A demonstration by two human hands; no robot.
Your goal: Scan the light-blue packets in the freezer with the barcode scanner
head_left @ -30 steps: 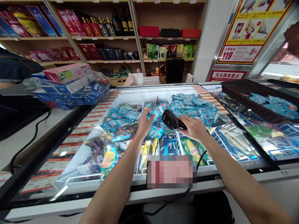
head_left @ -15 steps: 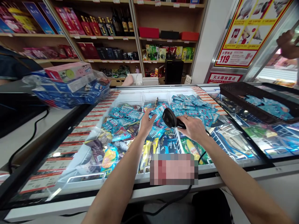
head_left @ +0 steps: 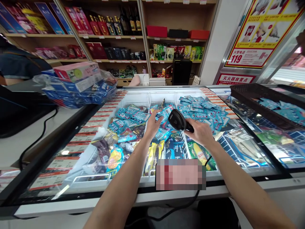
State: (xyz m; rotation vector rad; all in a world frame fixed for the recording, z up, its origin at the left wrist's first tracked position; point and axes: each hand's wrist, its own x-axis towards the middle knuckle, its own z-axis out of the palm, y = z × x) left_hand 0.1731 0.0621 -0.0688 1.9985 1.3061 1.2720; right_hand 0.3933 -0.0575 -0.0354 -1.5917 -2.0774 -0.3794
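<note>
My right hand (head_left: 201, 132) is closed round the handle of a black barcode scanner (head_left: 176, 120), whose head points left and forward over the freezer. My left hand (head_left: 153, 124) pinches a light-blue ice-cream packet (head_left: 166, 113) by its near left edge, right beside the scanner head. Under both hands lie many wrapped ice creams in the chest freezer (head_left: 92, 170). A heap of blue packets (head_left: 202, 108) sits behind my right hand, and more blue packets (head_left: 131, 116) lie to the left. Yellow wrappers (head_left: 152, 154) stand nearer to me.
A brown basket (head_left: 247, 105) with blue packets rests on the right. At the left are plastic-wrapped boxes (head_left: 78, 84) and a black cable (head_left: 44, 127). The scanner's cord (head_left: 181, 206) hangs over the front edge. Shelves with goods stand behind; a person's sleeve (head_left: 21, 60) shows far left.
The whole view has shifted slightly, so most things appear further right. The scanner head has tilted, showing more of its top. Both hands keep their hold on scanner and packet.
</note>
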